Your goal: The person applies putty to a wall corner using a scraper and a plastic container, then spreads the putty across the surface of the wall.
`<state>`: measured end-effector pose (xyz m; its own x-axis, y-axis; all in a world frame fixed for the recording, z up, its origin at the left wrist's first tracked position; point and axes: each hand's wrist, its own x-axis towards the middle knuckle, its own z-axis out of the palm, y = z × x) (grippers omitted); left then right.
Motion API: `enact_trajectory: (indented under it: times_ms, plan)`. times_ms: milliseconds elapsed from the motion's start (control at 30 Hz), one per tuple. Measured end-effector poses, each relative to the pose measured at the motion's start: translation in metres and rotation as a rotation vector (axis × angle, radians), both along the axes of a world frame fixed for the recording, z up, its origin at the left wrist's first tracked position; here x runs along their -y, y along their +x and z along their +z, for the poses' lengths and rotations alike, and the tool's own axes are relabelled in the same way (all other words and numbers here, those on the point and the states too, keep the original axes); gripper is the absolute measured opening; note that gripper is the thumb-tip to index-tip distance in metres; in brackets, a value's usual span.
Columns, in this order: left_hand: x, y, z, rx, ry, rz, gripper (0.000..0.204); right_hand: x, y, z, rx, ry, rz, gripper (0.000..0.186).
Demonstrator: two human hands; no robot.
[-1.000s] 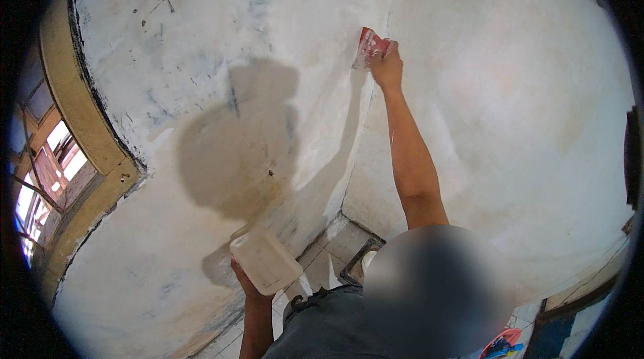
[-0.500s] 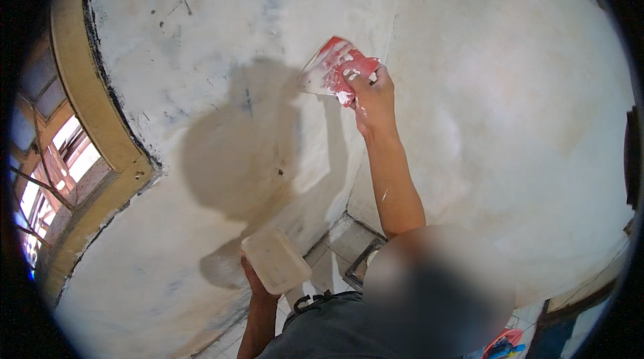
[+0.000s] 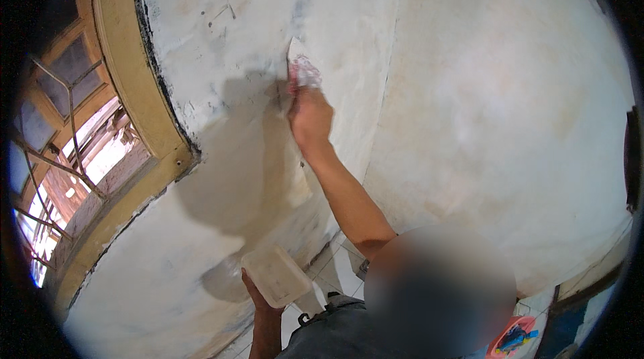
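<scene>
My right hand is closed around a red putty spreader smeared with white filler. Its blade points up against the patchy white wall, left of the room's corner; motion blurs it slightly. Lower down, my left hand grips a pale rectangular plastic tub by its left side. The tub is held in front of my waist, and what is inside cannot be made out clearly. My shadow falls on the wall to the left of my right arm.
To the left is a window with a yellow-brown wooden frame and thin metal bars. Another whitish wall stands on the right. Pale floor tiles show below, and a red container with blue items sits at lower right.
My right hand has moved left and down along the wall with the spreader, turning its blade edge-on to view. The view has shifted, showing more window. My left hand still holds the tub.
</scene>
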<state>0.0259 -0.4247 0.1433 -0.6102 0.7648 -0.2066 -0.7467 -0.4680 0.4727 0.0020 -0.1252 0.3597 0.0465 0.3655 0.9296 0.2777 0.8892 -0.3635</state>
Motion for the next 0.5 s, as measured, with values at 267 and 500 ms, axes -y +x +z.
enact_trajectory:
  times_ms: [267,500]
  plan:
    - [0.028,-0.003,-0.011,0.059,-0.031,-0.003,0.067,0.033,0.046,-0.006,0.032,-0.299,0.14,0.016]
    - [0.031,-0.005,-0.011,-0.082,-0.041,-0.008,0.072,-0.018,0.031,0.055,-0.09,-0.355,0.004,0.014]
